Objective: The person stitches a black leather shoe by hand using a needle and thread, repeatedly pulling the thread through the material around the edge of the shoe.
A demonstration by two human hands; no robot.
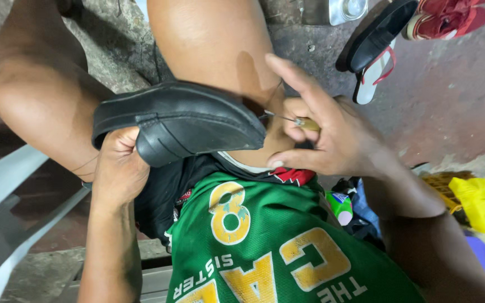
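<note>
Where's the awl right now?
In the head view, right of centre: the awl is pinched in the right hand, its metal tip at the toe of the black shoe.

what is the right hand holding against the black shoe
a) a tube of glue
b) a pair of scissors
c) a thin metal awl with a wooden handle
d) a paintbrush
c: the right hand grips a thin metal awl with a wooden handle, its tip at the toe of the black shoe, which the left hand steadies.

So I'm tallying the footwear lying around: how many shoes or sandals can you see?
3, maybe more out of frame: a black shoe held on the lap by the left hand, a black sandal on the floor, top right, and a red shoe beside it.
</note>
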